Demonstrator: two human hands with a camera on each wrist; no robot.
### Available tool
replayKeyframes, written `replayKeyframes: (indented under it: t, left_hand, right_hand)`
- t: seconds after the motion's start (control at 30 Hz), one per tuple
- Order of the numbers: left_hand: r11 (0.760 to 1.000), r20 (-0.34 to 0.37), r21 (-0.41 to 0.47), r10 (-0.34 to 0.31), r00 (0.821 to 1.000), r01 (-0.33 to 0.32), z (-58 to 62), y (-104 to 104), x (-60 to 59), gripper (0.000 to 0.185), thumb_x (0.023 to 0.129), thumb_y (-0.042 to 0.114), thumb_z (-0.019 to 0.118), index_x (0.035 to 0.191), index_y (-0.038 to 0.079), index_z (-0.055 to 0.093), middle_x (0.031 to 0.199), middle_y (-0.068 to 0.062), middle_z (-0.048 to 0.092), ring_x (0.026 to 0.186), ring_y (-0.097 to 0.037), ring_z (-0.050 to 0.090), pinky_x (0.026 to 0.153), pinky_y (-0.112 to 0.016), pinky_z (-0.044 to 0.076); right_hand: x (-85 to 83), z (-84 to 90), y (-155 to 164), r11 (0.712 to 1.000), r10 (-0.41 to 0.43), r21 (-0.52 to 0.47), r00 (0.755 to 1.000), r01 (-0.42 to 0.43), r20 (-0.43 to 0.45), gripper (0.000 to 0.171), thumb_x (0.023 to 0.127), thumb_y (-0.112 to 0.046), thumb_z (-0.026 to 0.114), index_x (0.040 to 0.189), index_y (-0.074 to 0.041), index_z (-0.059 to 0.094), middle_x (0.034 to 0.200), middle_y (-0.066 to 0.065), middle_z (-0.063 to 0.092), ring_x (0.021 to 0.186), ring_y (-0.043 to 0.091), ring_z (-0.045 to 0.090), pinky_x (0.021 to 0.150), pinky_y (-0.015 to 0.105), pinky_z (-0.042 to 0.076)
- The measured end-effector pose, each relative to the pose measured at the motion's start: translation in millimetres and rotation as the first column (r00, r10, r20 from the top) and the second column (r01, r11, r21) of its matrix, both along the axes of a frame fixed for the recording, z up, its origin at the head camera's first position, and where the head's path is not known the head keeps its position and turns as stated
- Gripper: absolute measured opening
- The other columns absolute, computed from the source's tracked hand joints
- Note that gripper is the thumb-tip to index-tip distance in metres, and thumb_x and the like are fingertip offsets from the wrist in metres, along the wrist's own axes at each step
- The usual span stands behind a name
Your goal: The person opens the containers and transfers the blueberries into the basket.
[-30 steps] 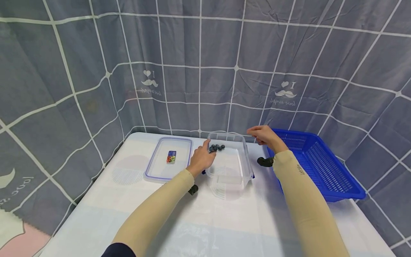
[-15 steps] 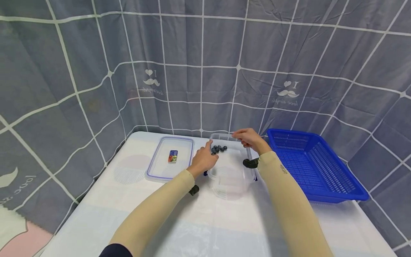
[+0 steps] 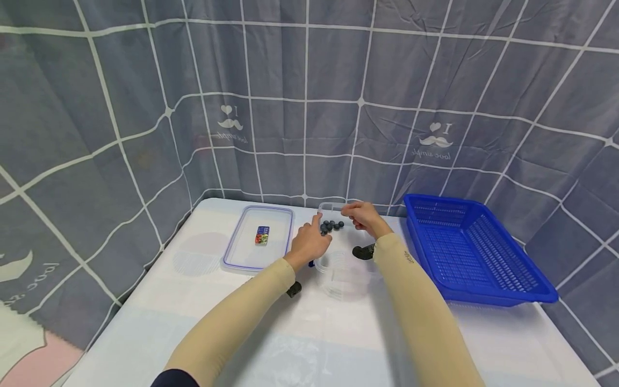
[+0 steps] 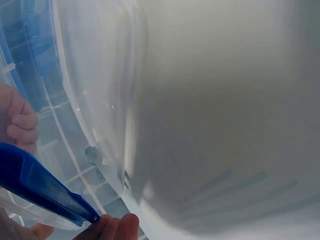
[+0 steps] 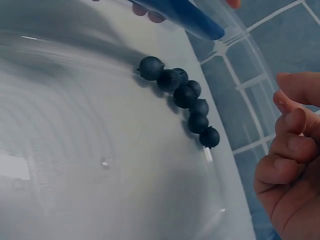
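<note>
A clear plastic food container (image 3: 348,274) stands open on the table. Several blueberries (image 5: 185,95) cluster inside it, along the far left corner in the head view. My left hand (image 3: 311,239) grips the container's left wall, close to a blue latch (image 4: 30,182), with fingertips (image 4: 127,226) showing past the latch's end. Over the far part of the container hovers my right hand (image 3: 364,216), fingers curled and the thumb close to the index fingertip. Nothing shows between them in the right wrist view, and they are apart from the berries.
A lid (image 3: 237,252) with blue edging and a printed label (image 3: 262,235) lies left of the container. To the right sits a blue plastic basket (image 3: 469,247). Grey checked curtain (image 3: 271,123) hangs behind and beside the white table (image 3: 271,344).
My right hand has moved left, from near the basket's edge to above the far side of the container. The left hand keeps its grip on the container wall.
</note>
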State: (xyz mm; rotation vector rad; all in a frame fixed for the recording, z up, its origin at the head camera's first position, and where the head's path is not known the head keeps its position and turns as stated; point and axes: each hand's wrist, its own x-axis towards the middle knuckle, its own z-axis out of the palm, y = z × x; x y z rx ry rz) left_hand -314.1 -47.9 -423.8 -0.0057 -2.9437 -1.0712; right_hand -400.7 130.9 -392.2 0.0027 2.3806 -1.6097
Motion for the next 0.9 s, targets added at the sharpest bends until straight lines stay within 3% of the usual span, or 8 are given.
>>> replayKeyframes:
  t: [0.17,0.47,0.67,0.9]
  left_hand:
    - [1.000,-0.016,-0.021,0.004,1.000,-0.004,-1.0,-1.0,-1.2,0.070,0.098,0.041,0.054,0.160,0.027,0.025,0.142,-0.019,0.051,0.128,-0.036,0.053,0.093,-0.054,0.049]
    - [1.000,-0.030,-0.014,-0.006,1.000,0.006,-1.5,0.0,-1.4,0.069,0.099,0.040,0.054,0.160,0.028,0.025,0.143,-0.019,0.051,0.128,-0.036,0.052,0.094,-0.055,0.049]
    - [1.000,-0.035,0.003,-0.016,0.999,0.016,-1.0,-1.0,0.0,0.068,0.100,0.040,0.053,0.160,0.026,0.025,0.143,-0.019,0.051,0.128,-0.037,0.052,0.093,-0.055,0.049]
    - [1.000,-0.034,0.000,-0.011,0.999,0.011,-1.1,-1.0,0.6,0.068,0.100,0.040,0.053,0.160,0.028,0.025,0.142,-0.019,0.051,0.128,-0.036,0.053,0.093,-0.055,0.049]
  right_hand:
    - [-0.9,-7.4,-7.4,1.000,-0.019,-0.013,1.000,0.019,0.023,0.036,0.097,-0.018,0.067,0.130,-0.003,0.064,0.070,-0.001,0.047,0.055,0.010,0.036,0.055,0.025,0.036]
    - [-2.4,-21.9,-12.5,0.985,-0.172,-0.028,0.985,0.173,0.029,0.037,0.093,-0.008,0.066,0.130,0.000,0.065,0.059,-0.005,0.042,0.049,0.008,0.034,0.047,0.022,0.031]
    - [-5.6,-31.9,-12.7,0.985,-0.174,0.017,0.982,0.173,0.069,0.042,0.096,-0.010,0.063,0.137,-0.002,0.061,0.056,-0.005,0.038,0.048,0.008,0.034,0.047,0.022,0.030]
    - [-9.5,-44.5,-14.4,0.979,-0.204,0.025,0.976,0.203,0.081,0.035,0.094,-0.008,0.064,0.129,-0.003,0.066,0.056,-0.004,0.037,0.045,0.008,0.032,0.045,0.024,0.030]
